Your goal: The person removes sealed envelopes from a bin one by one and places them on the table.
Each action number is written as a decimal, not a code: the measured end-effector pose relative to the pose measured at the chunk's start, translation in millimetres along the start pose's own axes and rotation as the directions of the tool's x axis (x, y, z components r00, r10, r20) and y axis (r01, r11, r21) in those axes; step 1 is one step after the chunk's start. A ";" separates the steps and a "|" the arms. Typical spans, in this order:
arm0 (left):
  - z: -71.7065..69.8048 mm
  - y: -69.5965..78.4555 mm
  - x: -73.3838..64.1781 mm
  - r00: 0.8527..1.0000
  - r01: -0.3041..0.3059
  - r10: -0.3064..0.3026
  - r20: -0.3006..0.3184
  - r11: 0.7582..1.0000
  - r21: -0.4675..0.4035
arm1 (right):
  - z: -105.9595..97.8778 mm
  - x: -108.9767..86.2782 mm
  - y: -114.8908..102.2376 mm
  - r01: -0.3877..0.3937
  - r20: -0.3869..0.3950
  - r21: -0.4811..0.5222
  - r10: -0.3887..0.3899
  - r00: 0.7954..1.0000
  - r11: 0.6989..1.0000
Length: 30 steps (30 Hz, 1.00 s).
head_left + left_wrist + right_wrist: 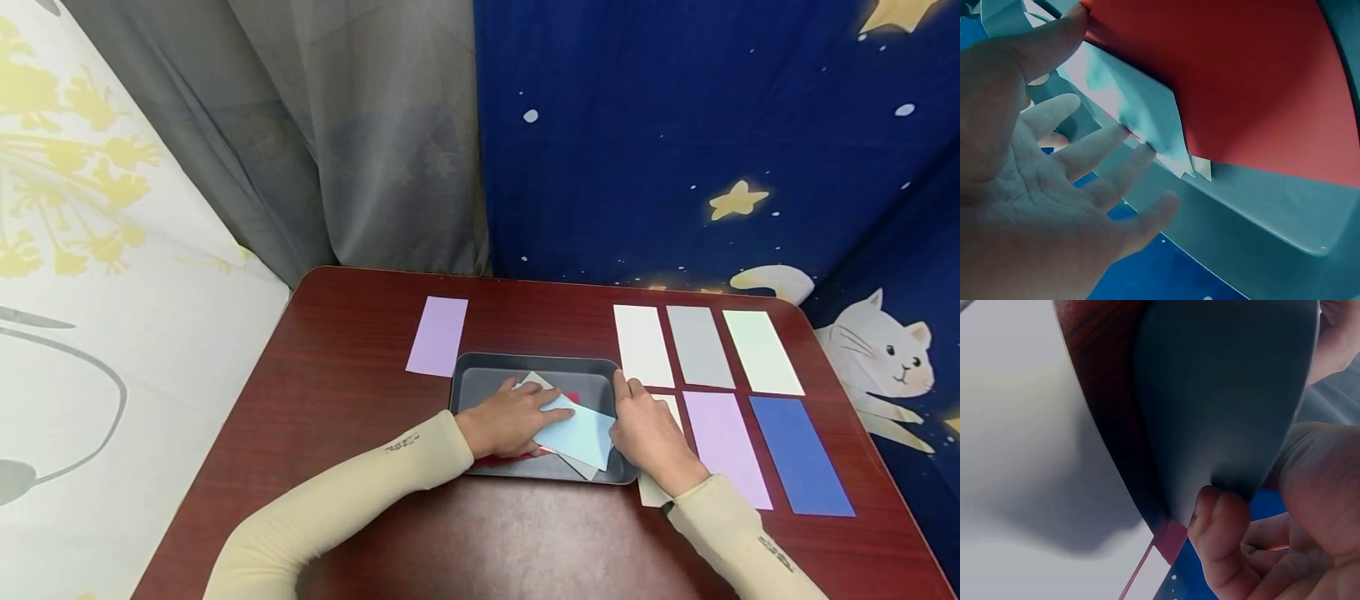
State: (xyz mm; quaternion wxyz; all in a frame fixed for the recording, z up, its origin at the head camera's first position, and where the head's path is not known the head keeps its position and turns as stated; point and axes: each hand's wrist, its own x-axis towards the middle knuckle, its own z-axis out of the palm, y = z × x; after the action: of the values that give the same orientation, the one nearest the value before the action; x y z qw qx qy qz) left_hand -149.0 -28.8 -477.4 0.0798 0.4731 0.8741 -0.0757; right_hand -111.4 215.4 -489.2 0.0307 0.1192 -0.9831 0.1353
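A dark grey tray [483,385] stands on the table with several overlapping cards in it. My left hand [510,421] reaches over its left part, fingers spread and fairly straight, touching a light blue card [577,435]. Beneath that lie a pale grey card [534,380] and a red card [1241,81]; in the left wrist view the thumb meets the red card's edge. At the tray's right end my right hand [652,435] grips the rim, its curled fingers on the outer wall in the right wrist view. The hands hide part of the cards.
On the reddish-brown table [337,367], a lilac card [437,336] lies behind the tray's left corner. Two rows of cards lie to the right, among them a white card [643,346], a grey card [700,346] and a blue card [801,455]. Curtains hang behind.
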 end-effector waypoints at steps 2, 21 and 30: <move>-0.3 0.6 0.0 1.000 0.012 -0.012 0.005 1.000 0.003 | 0.3 0.0 -0.1 0.001 -0.005 -0.001 -0.001 1.000 1.000; -10.6 -7.9 -6.7 0.998 0.033 -0.039 -0.056 0.994 -0.108 | 0.0 0.0 0.4 0.001 0.001 0.012 -0.001 1.000 1.000; -18.1 -19.9 -15.2 0.992 0.076 -0.096 -0.083 0.973 -0.220 | -0.4 0.5 0.4 -0.020 0.028 0.004 0.020 0.999 1.000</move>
State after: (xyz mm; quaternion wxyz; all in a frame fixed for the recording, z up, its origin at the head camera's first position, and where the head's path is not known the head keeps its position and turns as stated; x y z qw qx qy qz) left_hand -158.7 -48.2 -455.4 0.0868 0.4263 0.8996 0.0387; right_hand -112.0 215.8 -488.9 0.0156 0.1114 -0.9843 0.1363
